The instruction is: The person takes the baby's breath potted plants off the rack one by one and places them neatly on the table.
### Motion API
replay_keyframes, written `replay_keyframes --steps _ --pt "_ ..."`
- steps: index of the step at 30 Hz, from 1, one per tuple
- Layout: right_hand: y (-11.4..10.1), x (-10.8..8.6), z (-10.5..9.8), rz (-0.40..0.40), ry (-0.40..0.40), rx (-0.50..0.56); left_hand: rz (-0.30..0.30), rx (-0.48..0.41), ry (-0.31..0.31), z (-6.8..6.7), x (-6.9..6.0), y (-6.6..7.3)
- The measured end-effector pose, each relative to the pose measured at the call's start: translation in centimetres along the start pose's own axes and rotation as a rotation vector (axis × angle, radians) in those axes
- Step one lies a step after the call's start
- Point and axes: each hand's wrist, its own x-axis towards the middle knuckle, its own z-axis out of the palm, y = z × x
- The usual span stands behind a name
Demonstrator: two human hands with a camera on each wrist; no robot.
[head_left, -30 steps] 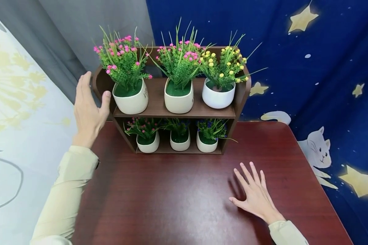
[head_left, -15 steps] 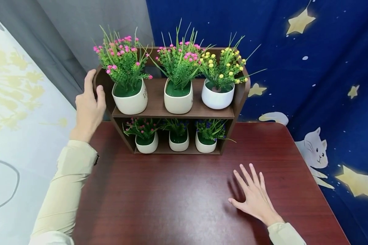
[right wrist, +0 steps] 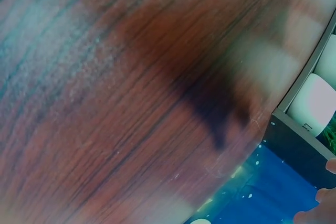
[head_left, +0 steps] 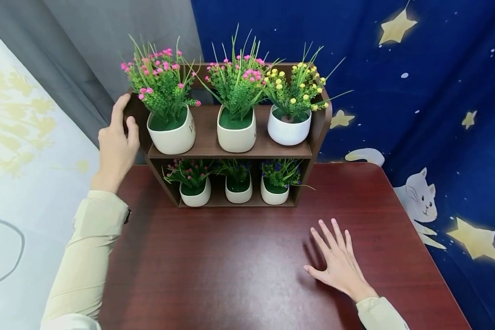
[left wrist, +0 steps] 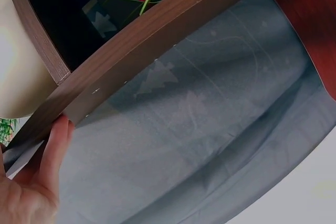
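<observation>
The left hand [head_left: 116,149] pinches the brown shelf's [head_left: 207,133] left side panel near its top, thumb and fingers on opposite faces. The right hand [head_left: 339,266], fingers spread, hovers over the table [head_left: 231,266], nearer its right edge. The shelf stands by the table's back edge, with 3 potted plants [head_left: 237,137] above, 3 below.

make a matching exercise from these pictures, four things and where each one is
1. bare left hand
2. bare right hand
3. rounded white pot of yellow flowers
4. dark brown, two-tier wooden shelf

A. standing on the glossy red-brown table
B. on the upper tier, right end
C. gripping the left side panel
D. above the table, fingers spread

1-C, 2-D, 3-B, 4-A
</observation>
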Motion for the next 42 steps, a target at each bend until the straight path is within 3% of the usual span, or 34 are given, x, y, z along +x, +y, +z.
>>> replay_keyframes --steps 6,14,26,42 --pt "-0.4 0.6 -0.1 -0.009 0.008 0.007 -0.024 0.003 -0.020 -0.4 -0.1 -0.2" --pt "-1.5 1.9 -0.2 -0.017 0.004 0.028 -0.042 -0.004 -0.016 -1.3 -0.5 1.5" --pt "-4.6 5.0 -0.3 -0.059 0.011 0.119 -0.068 -0.014 -0.006 -2.2 -0.6 2.9" --pt "-9.3 10.3 -0.7 -0.168 0.062 0.316 -0.073 -0.012 -0.021 -0.9 -0.5 2.3"
